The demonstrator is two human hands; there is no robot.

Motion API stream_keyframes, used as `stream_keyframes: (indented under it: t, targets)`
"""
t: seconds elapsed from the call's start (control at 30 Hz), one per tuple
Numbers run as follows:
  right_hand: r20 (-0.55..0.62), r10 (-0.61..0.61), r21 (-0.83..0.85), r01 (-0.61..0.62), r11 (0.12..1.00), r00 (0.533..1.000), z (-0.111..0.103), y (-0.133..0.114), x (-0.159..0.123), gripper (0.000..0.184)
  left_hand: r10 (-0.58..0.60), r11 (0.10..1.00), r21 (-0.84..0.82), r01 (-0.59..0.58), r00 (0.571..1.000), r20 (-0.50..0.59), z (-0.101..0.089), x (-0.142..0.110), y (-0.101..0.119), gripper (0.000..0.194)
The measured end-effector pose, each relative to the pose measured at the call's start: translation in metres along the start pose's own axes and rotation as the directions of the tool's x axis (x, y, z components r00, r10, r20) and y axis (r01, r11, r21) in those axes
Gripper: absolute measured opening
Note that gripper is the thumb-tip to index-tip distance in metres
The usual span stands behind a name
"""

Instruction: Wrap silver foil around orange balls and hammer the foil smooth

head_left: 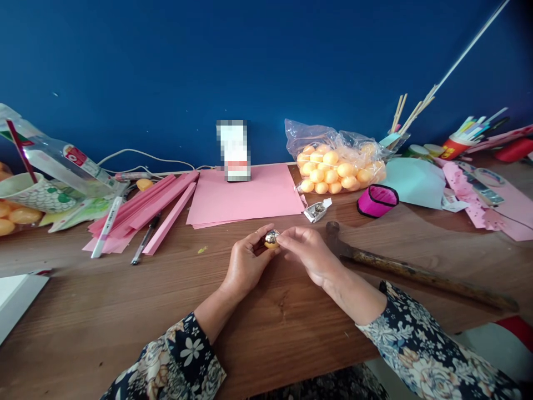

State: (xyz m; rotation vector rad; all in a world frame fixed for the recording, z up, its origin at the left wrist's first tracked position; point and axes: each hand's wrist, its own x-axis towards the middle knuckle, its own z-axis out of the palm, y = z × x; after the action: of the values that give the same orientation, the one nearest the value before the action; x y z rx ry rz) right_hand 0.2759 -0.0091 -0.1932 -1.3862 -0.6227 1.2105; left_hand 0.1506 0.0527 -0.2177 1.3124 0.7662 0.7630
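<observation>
A small shiny ball (272, 239), silvery on top and golden-orange below, is pinched between the thumb and index finger of my left hand (247, 258). From the other side, my right hand (306, 250) has its fingers closed together, their tips touching the ball's right edge. Anything smaller between those fingertips is hidden. Just beyond my right hand lies a crumpled silver foil packet (316, 210) with small dark bits in it. A hammer (400, 264) with a worn wooden handle rests to the right, its head near my right wrist.
Pink paper sheets (245, 200) lie behind my hands, with a phone (236, 150) standing on them. Orange balls fill a plastic bag (333, 166) beside a magenta pouch (377, 200). Pink strips (154, 205), a black pen (145, 239) and a white marker (107, 226) are at left.
</observation>
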Motion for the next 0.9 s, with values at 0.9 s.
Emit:
stream_keyframes:
  t: [0.9]
  targets:
    - [0.014, -0.165, -0.026, 0.165, 0.986, 0.986, 0.0033, 0.0082, -0.0002, 0.023, -0.014, 0.996, -0.083, 0.017, 0.999, 0.042, -0.0025, -0.0021, 0.0082, 0.038]
